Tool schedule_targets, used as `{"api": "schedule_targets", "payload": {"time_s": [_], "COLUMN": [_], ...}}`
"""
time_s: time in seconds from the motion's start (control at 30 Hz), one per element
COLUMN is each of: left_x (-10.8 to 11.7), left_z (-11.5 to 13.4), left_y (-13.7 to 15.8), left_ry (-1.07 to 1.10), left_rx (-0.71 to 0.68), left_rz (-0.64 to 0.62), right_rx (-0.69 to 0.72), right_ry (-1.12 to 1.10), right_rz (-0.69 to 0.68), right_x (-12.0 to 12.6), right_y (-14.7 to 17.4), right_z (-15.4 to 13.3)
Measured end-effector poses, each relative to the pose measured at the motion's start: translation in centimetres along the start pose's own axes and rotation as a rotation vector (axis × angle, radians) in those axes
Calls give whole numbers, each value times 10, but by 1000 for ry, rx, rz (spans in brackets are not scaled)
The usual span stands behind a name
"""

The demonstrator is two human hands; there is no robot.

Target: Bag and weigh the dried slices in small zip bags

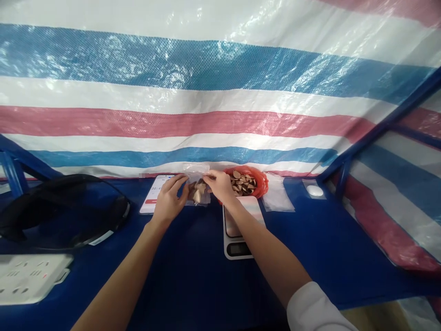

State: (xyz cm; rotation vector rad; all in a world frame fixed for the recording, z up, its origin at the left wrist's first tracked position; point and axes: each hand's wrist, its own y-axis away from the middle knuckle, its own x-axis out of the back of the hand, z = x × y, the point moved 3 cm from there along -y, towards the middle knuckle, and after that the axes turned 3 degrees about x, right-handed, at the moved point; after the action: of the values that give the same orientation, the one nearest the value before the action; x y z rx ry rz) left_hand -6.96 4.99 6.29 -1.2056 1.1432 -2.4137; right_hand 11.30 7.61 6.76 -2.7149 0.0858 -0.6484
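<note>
Clear plastic bag (195,174) with pale brown, curved pieces (198,191) inside is between the fingers of the left hand (171,196) and right hand (221,185); the right fingers pinch its upper right edge, tips together; the left fingers curl, slightly parted, at its left edge, and whether they grip it I cannot tell; a white rectangular phone (149,195) lies just left of them; a red plastic bag (263,184) of brown shards (244,182) sits right of the right fingers, a white digital scale (228,250) below.
</note>
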Motion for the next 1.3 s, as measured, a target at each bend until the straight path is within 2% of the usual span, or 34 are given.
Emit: {"api": "schedule_targets", "payload": {"time_s": [0.2, 0.37, 0.53, 0.73, 0.87, 1.07, 1.3], "left_x": [8, -2, -12, -15, -14, -11, -12], "left_z": [2, -9, -24, -32, -33, -35, -36], "left_y": [2, 11, 20, 22, 20, 12, 4], "left_ry": [-66, -88, -100, -106, -110, -146, -162], "left_rx": [-165, -259, -216, -197, -196, -221, -202], "left_rz": [3, -159, -228, -263, -289, -340, -376], "right_rx": [-58, -54, 9, 249, 345, 362, 373], "right_ry": [164, 155, 325, 565, 691, 814, 889], "right_rz": [-34, -90, -171, -327, -379, -434, -436], "right_x": [-22, -35, -34, -38, -41, -37, -34], "right_y": [-11, -13, -2, 25, 34, 36, 37], "right_z": [-9, -3, -8, -13, -6, 0, 3]}}
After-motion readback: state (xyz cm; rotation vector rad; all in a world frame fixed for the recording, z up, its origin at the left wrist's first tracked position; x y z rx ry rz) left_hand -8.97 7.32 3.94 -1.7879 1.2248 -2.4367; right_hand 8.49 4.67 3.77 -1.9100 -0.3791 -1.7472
